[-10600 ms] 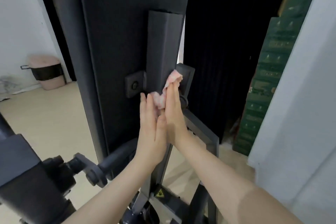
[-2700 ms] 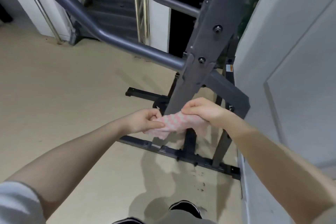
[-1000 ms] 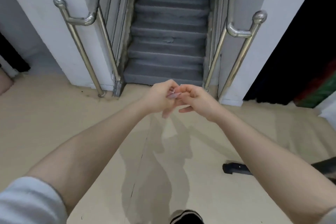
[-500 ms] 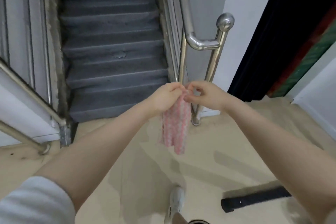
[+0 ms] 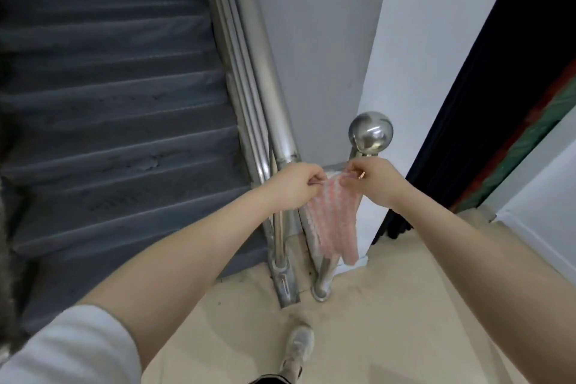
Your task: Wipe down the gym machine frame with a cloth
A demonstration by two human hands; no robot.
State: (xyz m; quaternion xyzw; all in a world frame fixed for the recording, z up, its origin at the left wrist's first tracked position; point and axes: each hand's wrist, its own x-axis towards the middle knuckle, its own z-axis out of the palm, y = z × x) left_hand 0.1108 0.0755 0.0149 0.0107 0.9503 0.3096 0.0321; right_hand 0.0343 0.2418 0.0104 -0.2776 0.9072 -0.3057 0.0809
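Cloth (image 5: 333, 221): pink-and-white checked, hanging limp in the air in front of the stair railing post (image 5: 327, 271), its top edge stretched between both hands.
Left hand (image 5: 296, 185): fingers curled, pinching the cloth's upper left corner.
Right hand (image 5: 372, 179): fingertips pinching the upper right corner, just below the post's metal ball (image 5: 370, 134).
Handling: light, soft and floppy by its look; it probably sags wherever unsupported, so corners or a folded pad give the best hold.
Gym machine: not in view; only stairs (image 5: 118, 121) and beige floor (image 5: 405, 305) show.
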